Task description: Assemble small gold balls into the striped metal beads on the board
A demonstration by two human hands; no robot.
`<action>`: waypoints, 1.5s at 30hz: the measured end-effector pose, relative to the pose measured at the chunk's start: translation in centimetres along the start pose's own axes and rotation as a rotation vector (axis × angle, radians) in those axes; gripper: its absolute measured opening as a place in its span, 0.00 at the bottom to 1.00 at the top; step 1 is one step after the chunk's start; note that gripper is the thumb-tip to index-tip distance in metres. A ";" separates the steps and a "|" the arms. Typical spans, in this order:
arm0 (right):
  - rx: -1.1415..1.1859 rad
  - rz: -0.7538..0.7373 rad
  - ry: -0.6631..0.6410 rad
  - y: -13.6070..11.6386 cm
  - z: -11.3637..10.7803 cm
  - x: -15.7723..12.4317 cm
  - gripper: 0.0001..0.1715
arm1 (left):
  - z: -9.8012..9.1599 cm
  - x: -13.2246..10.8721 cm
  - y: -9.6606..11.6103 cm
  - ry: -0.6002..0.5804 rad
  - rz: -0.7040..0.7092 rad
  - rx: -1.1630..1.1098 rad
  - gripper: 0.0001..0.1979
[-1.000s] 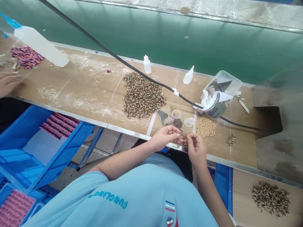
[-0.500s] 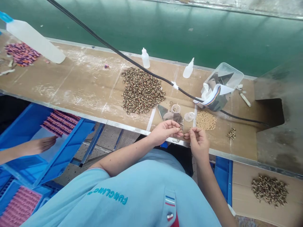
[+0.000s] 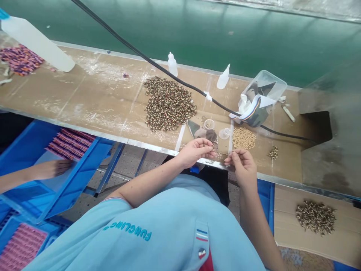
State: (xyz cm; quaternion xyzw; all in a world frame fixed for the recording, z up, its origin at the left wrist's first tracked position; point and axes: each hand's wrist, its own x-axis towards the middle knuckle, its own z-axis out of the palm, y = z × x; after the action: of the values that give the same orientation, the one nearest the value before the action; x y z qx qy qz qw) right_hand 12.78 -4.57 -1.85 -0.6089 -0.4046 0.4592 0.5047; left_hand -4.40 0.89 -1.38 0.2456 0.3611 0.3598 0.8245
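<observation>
My left hand (image 3: 199,151) is at the front edge of the bench, thumb and fingers pinched together. Something small and dark shows at its fingertips, too tiny to name. A short gap to the right, my right hand (image 3: 243,165) is also closed in a pinch, its fingertips hiding whatever they hold. Just beyond my hands lie a camouflage cloth scrap (image 3: 201,131), a small clear cup (image 3: 209,125) with a thin stick in it, and a clear round lid (image 3: 225,133). A patch of small tan beads (image 3: 244,138) lies beyond my right hand.
A large heap of small brown-and-gold pieces (image 3: 169,105) covers mid-bench. Two dropper bottles (image 3: 172,66) and a clear tub (image 3: 272,84) stand behind. A black cable (image 3: 135,56) crosses above. At left, another person's hand (image 3: 53,168) reaches into a blue crate (image 3: 70,188).
My hands have moved apart, the right one shifting rightward, so their fingertips no longer meet. The other person's hand has moved slightly up and right in the crate. The view has shifted a little.
</observation>
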 end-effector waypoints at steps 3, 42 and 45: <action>-0.065 -0.031 0.085 -0.1 -1.2 -0.5 0.19 | -0.2 0.1 -0.1 -0.006 -0.008 0.005 0.13; -0.953 -0.374 0.079 0.6 -4.6 1.4 0.16 | -0.3 0.2 -0.1 -0.032 -0.021 0.087 0.15; -0.955 -0.377 0.113 0.5 -4.4 1.3 0.15 | -0.3 0.2 -0.1 -0.032 -0.028 0.097 0.16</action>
State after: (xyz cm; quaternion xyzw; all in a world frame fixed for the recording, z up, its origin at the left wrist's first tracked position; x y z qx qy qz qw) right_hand 17.39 -4.44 -2.20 -0.7117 -0.6440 0.0908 0.2653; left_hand -4.49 1.00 -1.74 0.2857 0.3683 0.3262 0.8224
